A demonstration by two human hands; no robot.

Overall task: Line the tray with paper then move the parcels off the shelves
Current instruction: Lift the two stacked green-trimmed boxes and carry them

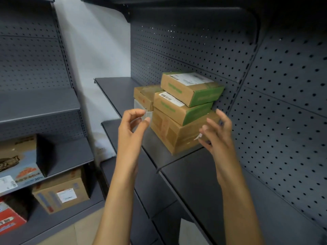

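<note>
Two bare forearms reach up from the bottom edge. The left hand (131, 123) is curled half-open, fingers apart, holding nothing, just beside a small grey box (141, 108). The right hand (216, 133) is spread, fingers close against the right corner of the bottom parcel (177, 135); whether they touch it I cannot tell.

The parcels stand stacked on a dark metal shelf (116, 91) against a pegboard back (265, 85). The bottom one is plain brown card. On it lie two flatter green-trimmed parcels, the middle parcel (178, 108) with a barcode sticker and the top parcel (191, 87) with a white address label; the print is too blurred to read. A small brown box (144, 96) sits on the grey one at the stack's left.

The shelf is bare left and right of the stack, its front edge close to the bottom parcel. On the left racks sit a labelled carton (62, 193), a printed box (17, 160) where "30%" reads, and a red box (10, 220). A pale wall (92, 50) shows between the racks.
</note>
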